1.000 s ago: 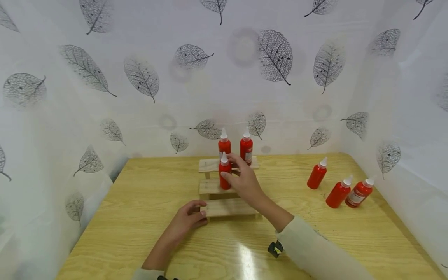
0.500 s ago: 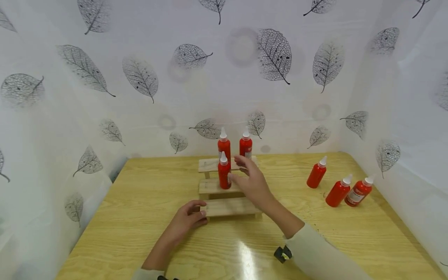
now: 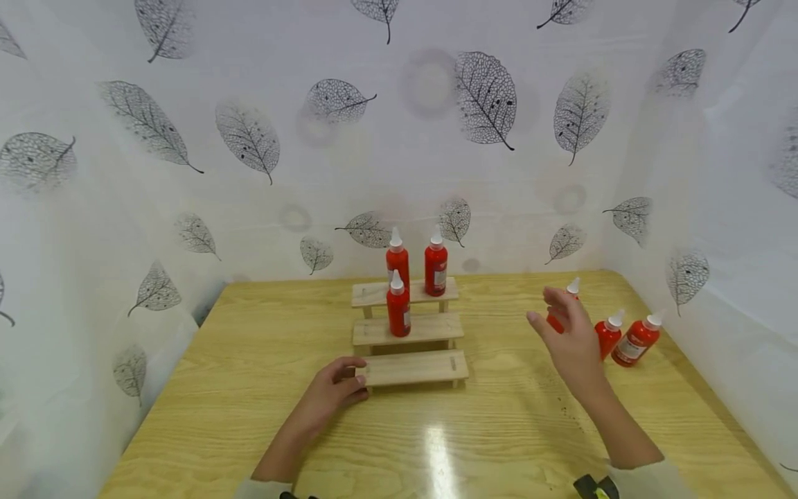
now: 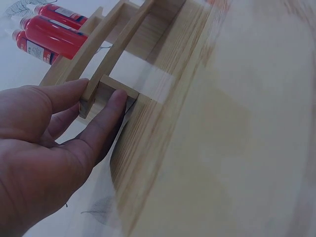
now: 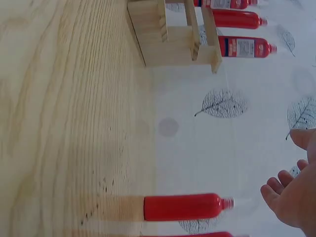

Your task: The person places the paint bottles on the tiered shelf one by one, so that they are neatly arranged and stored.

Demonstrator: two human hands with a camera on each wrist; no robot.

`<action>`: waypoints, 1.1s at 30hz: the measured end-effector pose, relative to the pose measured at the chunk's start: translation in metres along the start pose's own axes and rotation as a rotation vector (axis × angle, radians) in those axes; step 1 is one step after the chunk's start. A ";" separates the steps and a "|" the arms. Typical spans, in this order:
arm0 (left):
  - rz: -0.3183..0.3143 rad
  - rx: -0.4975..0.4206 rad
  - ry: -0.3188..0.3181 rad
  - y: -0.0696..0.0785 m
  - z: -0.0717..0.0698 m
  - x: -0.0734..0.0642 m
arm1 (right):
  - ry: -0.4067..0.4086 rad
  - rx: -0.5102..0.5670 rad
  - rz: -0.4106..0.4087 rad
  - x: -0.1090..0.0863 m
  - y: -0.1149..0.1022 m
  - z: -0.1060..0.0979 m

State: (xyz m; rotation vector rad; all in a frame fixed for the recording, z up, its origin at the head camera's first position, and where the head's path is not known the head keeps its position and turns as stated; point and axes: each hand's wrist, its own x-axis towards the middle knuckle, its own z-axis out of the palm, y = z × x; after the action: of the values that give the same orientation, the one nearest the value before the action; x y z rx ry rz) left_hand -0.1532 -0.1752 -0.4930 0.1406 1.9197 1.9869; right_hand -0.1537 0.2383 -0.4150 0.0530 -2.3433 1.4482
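A three-step wooden stand (image 3: pixel 411 369) rests on the table. My left hand (image 3: pixel 327 394) holds the left end of its lowest step; the left wrist view shows the thumb and fingers about the step's end (image 4: pixel 118 86). One red squeeze bottle (image 3: pixel 399 313) with a white pointed nozzle stands on the middle step. Two more, a left bottle (image 3: pixel 397 260) and a right bottle (image 3: pixel 436 269), stand on the top step. My right hand (image 3: pixel 576 350) hovers with nothing in it, fingers loosely bent, partly covering a bottle (image 3: pixel 553 323) at the right.
Beside that bottle stand two further red bottles, one (image 3: pixel 609 335) partly behind my right hand and one (image 3: pixel 637 342) farther right, its label showing. A white leaf-patterned curtain (image 3: pixel 386 159) encloses the back and sides of the wooden table (image 3: pixel 274 326).
My right hand has let go of the bottle on the middle step and moved right to the loose bottles. The left hand has stayed on the stand.
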 end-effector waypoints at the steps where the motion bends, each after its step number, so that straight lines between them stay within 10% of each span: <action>1: -0.001 0.000 0.000 0.000 0.000 0.000 | 0.021 -0.016 0.015 -0.002 0.004 -0.009; 11: -0.006 -0.006 0.005 0.000 -0.002 0.000 | 0.217 -0.113 0.267 -0.021 0.036 -0.070; 33: -0.002 0.003 0.004 -0.001 -0.001 -0.001 | 0.211 -0.071 0.361 -0.013 0.079 -0.060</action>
State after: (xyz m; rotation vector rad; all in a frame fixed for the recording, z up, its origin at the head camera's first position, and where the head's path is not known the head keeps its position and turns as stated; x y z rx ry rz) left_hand -0.1527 -0.1763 -0.4942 0.1354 1.9248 1.9848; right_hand -0.1417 0.3251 -0.4635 -0.5416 -2.3054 1.4422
